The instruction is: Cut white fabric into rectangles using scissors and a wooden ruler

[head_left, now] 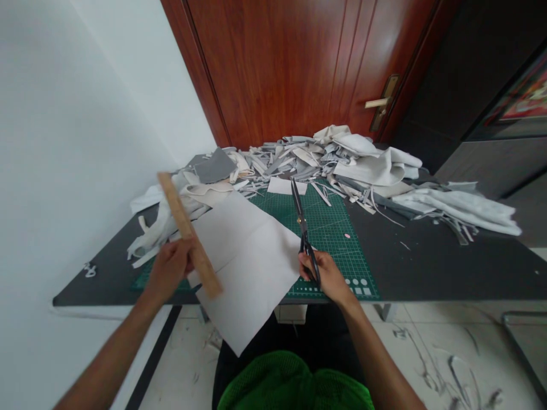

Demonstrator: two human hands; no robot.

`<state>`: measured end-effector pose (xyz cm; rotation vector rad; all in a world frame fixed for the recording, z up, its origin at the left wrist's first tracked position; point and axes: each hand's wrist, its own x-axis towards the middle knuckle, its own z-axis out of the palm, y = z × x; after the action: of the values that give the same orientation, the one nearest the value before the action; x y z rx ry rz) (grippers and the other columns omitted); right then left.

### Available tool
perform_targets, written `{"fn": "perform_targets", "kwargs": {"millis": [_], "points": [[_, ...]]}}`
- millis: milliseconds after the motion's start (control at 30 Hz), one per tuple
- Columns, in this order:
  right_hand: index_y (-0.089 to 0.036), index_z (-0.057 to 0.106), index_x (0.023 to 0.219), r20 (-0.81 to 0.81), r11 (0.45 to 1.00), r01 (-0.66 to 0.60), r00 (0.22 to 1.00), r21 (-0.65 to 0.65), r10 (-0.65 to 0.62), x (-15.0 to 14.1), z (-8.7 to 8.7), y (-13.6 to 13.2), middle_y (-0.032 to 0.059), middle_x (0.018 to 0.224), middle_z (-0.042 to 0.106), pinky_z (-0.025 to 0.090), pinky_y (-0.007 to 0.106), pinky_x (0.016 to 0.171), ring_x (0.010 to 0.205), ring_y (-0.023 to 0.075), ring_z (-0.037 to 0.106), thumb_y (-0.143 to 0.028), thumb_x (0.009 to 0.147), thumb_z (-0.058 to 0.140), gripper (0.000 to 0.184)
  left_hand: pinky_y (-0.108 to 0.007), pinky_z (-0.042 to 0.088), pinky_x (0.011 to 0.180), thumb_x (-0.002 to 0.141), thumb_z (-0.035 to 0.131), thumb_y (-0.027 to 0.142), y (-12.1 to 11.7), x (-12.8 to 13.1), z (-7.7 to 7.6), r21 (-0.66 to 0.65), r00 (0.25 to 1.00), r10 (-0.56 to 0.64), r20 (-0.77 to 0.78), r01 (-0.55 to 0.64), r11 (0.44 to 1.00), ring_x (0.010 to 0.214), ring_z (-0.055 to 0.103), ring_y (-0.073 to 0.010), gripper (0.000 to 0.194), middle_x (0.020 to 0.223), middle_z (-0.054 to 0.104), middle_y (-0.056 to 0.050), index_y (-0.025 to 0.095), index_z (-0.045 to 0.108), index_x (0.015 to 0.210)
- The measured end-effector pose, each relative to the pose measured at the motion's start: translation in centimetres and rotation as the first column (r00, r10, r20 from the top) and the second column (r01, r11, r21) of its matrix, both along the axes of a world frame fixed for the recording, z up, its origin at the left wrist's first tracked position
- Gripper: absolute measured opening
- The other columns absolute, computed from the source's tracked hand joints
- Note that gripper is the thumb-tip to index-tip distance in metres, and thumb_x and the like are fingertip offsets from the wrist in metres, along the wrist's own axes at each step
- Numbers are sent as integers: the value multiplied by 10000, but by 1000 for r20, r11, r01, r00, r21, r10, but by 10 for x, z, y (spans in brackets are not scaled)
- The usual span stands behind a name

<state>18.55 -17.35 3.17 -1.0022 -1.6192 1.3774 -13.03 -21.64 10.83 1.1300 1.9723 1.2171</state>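
Note:
My left hand [171, 266] is closed around a wooden ruler [182, 216], raised at a slant over the left part of the work area and slightly blurred. Black-handled scissors [298, 199] are gripped in my right hand [322, 272], their blades together and pointing away from me. A large white sheet [252, 273] lies between my hands, its near corner hanging over the table's front edge. Whether the sheet is paper or fabric I cannot tell. Beneath it is a green cutting mat [331, 239]. Just past the scissor tips rests a small white rectangular piece [280, 186].
Scraps and strips of grey and white material [294, 154] are heaped along the back of the dark table [448, 262]. Folded white material [465, 208] lies at right. A wooden door [273, 68] stands behind, a white wall [106, 142] at left. Strips litter the floor.

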Motion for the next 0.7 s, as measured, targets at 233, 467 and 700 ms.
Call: {"fn": "perform_targets", "kwargs": {"millis": [233, 467, 700], "points": [[-226, 467, 555, 32, 998, -61, 998, -7, 61, 3, -5, -2, -16, 520, 510, 345, 277, 545, 518, 124, 410, -646, 943, 537, 576, -199, 243, 328, 869, 551, 681, -77, 91, -65, -186, 859, -259, 442, 370, 910, 289, 341, -82, 501, 412, 425, 73, 210, 501, 707], [-222, 465, 588, 34, 996, -86, 996, -23, 87, 4, -7, -3, -27, 512, 498, 317, 279, 546, 508, 115, 387, -613, 948, 554, 538, -184, 265, 311, 868, 544, 697, -70, 92, -64, -277, 744, -395, 538, 599, 751, 316, 374, -67, 538, 458, 463, 55, 197, 506, 672], [-220, 481, 603, 30, 996, -86, 996, -22, 86, 5, -6, -3, -24, 526, 511, 325, 278, 556, 514, 118, 405, -561, 967, 551, 504, -166, 262, 290, 898, 510, 738, -58, 86, -56, -415, 710, -458, 536, 693, 589, 337, 489, -91, 533, 567, 613, 30, 206, 491, 877]]}}
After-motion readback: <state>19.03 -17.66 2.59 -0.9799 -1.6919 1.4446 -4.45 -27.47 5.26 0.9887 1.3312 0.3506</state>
